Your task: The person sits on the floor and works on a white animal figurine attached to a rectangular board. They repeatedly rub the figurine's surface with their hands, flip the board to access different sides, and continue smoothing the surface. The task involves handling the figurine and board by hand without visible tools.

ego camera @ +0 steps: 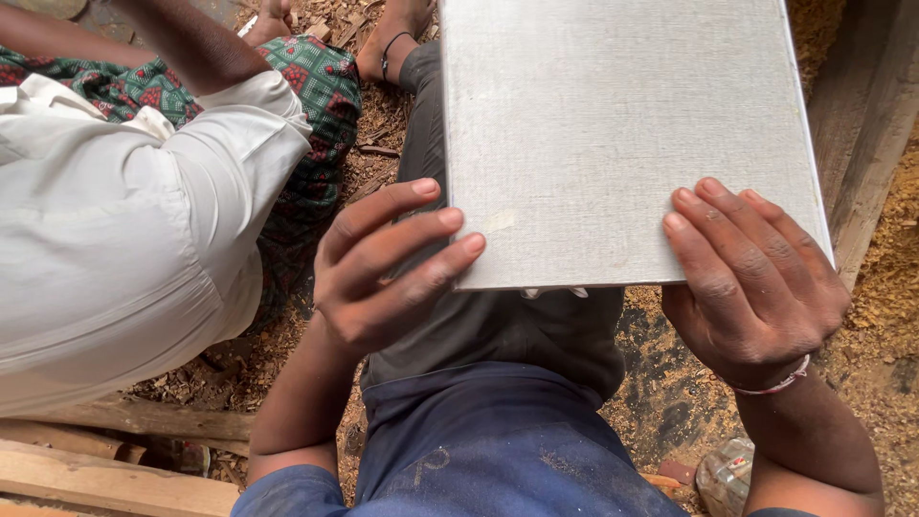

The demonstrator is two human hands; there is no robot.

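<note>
Flat grey woven-textured panel (rectangular), left hand, right hand gripping

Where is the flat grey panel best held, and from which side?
By its near edge, one hand at each corner, coming from the person's side. The grey panel lies flat and wide, its far end out of frame. The left hand and right hand already rest fingers on top at those corners, which should steady so broad a sheet.

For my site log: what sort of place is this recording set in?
Most likely a woodworking or carpentry workshop floor. Sawdust and wood chips cover the ground, timber planks lie about, and both hands hold a pale flat board.
</note>
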